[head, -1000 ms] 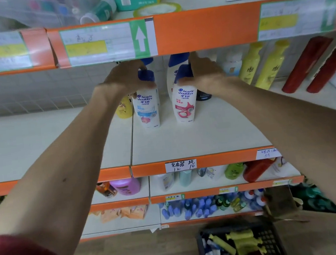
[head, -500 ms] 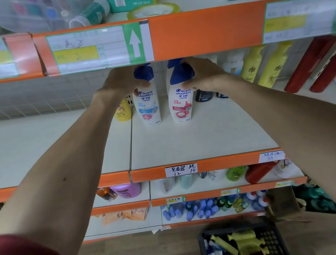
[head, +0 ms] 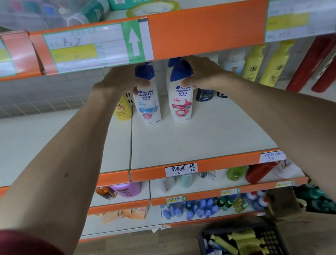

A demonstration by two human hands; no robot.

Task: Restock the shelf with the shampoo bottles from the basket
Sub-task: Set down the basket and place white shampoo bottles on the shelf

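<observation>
Shampoo bottles: two white ones with blue caps are seen upright on the shelf (head: 195,143), toward its back, side by side with a narrow gap between them.
Left bottle (head: 146,100): blue-and-pink label; the neck is gripped by the left hand (head: 119,80), fingers closed around the cap.
Right bottle (head: 180,99): red-and-pink label; the cap and shoulder are clasped by the right hand (head: 203,72), fingers wrapped round it. Another blue cap is partly visible behind it.
Done so far: both bottles are judged to be set down on the shelf board (their bases are in contact with it), though neither has been released.
Left to do: the basket (head: 274,238) on the floor below is seen to hold more items, yellow and dark ones among them; much of the shelf front is unfilled, so the restock is judged to be at an early stage.
Neighbours: a yellow bottle (head: 122,109) stands just beside the left one, partly hidden behind the forearm.
</observation>
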